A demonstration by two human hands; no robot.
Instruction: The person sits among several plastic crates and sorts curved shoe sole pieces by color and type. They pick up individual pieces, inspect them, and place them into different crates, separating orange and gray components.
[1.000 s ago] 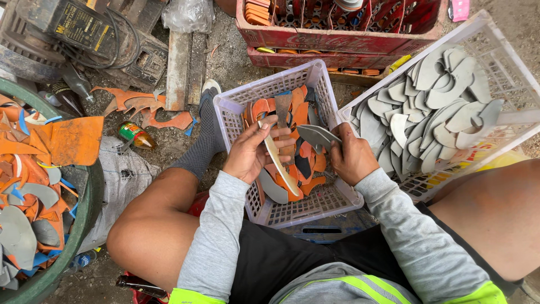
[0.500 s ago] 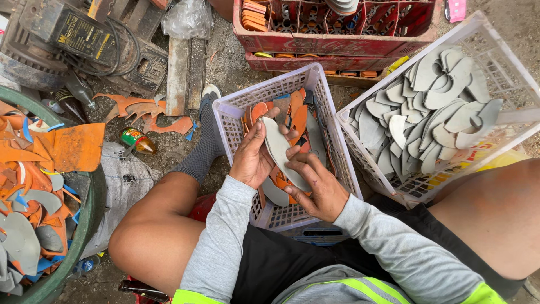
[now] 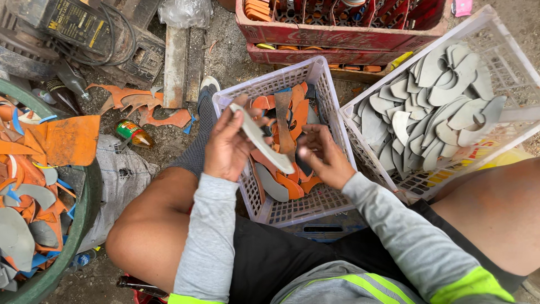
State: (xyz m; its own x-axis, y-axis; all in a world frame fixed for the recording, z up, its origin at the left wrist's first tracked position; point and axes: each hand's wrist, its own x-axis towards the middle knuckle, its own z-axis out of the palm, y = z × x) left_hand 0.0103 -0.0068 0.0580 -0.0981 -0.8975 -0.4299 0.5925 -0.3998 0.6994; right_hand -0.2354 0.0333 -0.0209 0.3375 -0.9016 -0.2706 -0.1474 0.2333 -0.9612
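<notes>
My left hand (image 3: 228,147) holds a long grey sole-shaped piece (image 3: 260,138) edge-up over a white plastic basket (image 3: 326,84) that sits between my knees. That basket contains orange and grey cut pieces (image 3: 292,121). My right hand (image 3: 325,157) hovers inside the same basket, fingers curled and blurred, just right of the held piece; nothing shows in its grasp. A second white crate (image 3: 509,73) to the right is full of grey curved pieces (image 3: 427,107).
A green tub (image 3: 84,214) of orange and grey scraps stands at the left. Red bottle crates (image 3: 337,34) sit at the back. A machine with cables (image 3: 79,28), a bottle (image 3: 134,134) and orange offcuts (image 3: 140,104) lie on the ground at upper left.
My right hand dropped the grey piece it held a second ago and now moves inside the basket. My left hand shifted left and turned its grey piece more edge-on.
</notes>
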